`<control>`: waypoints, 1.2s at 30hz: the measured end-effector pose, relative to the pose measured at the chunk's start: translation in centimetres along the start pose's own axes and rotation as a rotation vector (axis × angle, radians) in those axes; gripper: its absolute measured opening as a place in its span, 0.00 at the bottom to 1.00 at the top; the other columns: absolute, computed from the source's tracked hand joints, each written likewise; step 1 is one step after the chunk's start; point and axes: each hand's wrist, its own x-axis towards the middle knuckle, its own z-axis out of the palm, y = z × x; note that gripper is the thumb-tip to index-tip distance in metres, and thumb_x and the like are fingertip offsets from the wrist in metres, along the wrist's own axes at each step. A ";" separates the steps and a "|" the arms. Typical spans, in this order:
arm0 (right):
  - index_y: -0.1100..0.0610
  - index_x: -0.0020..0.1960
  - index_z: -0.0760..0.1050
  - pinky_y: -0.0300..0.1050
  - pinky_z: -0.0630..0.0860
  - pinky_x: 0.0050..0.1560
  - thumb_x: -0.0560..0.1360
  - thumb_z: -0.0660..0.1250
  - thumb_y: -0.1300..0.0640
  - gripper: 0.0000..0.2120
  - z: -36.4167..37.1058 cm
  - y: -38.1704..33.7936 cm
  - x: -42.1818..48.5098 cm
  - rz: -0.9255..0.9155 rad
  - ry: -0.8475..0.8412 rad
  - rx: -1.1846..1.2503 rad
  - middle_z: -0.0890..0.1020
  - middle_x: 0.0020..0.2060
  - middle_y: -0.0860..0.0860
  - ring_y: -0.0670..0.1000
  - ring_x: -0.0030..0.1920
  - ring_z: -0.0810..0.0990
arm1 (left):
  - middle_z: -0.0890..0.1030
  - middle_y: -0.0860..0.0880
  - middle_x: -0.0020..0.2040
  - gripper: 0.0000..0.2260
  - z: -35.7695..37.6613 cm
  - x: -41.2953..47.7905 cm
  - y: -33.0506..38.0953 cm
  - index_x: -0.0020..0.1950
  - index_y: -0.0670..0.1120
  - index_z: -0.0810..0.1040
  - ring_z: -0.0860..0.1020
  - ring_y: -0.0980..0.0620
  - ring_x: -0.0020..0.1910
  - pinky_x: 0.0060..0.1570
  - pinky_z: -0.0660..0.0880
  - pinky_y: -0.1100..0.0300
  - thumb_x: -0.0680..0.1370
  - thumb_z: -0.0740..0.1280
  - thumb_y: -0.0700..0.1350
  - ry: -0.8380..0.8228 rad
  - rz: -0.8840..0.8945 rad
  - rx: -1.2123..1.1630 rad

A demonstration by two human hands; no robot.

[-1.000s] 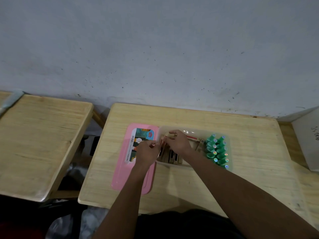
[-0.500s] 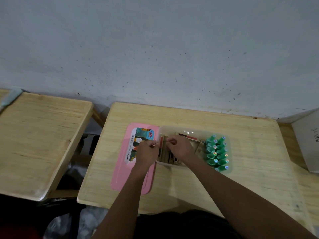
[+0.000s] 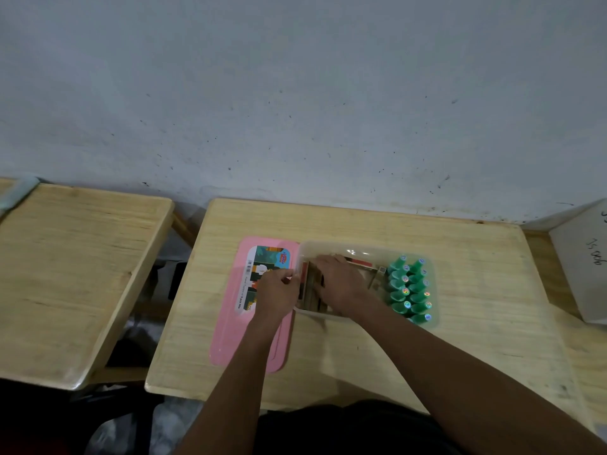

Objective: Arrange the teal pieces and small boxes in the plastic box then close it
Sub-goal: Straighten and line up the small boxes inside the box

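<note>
With the teal pieces [image 3: 409, 289] already packed at the right end of the plastic box [image 3: 363, 249], the right hand [image 3: 341, 284] lies spread over the small boxes [image 3: 312, 290], probably squaring them, while the left hand [image 3: 277, 292] pinches the box's left rim to steady it.

Grey-white wall [image 3: 295, 93], speckled with dark marks. 2 pale wooden desks stand against it: 1 central [image 3: 476, 290], 1 left [image 3: 65, 274], well apart. Dim, even lighting.
</note>
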 end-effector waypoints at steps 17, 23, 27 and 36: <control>0.54 0.65 0.65 0.53 0.73 0.59 0.68 0.70 0.49 0.29 -0.2 0.6 2.2 0.063 -0.175 0.065 0.68 0.60 0.52 0.53 0.61 0.66 | 0.79 0.44 0.61 0.15 0.1 -0.2 -0.1 0.64 0.41 0.76 0.75 0.56 0.52 0.46 0.71 0.67 0.79 0.65 0.44 0.007 -0.006 -0.006; 0.53 0.57 0.68 0.49 0.79 0.48 0.75 0.68 0.56 0.13 -1.8 0.8 1.2 0.091 -0.129 0.488 0.77 0.51 0.51 0.51 0.50 0.78 | 0.80 0.43 0.59 0.15 0.2 0.0 -0.2 0.63 0.40 0.77 0.76 0.55 0.51 0.47 0.71 0.65 0.78 0.65 0.44 0.011 0.008 -0.010; 0.54 0.61 0.70 0.44 0.76 0.52 0.76 0.68 0.59 0.14 -2.1 1.3 0.7 0.164 -0.097 0.731 0.78 0.55 0.52 0.50 0.54 0.77 | 0.80 0.42 0.59 0.15 0.2 0.0 -0.1 0.63 0.40 0.77 0.77 0.54 0.51 0.49 0.72 0.64 0.78 0.65 0.44 0.006 0.002 -0.014; 0.56 0.66 0.74 0.48 0.77 0.55 0.81 0.60 0.61 0.15 -2.2 1.6 -0.3 0.506 -0.073 1.509 0.81 0.56 0.56 0.54 0.57 0.79 | 0.82 0.42 0.56 0.14 0.2 0.0 -0.2 0.61 0.40 0.79 0.79 0.51 0.48 0.42 0.72 0.70 0.78 0.65 0.44 0.024 0.011 0.002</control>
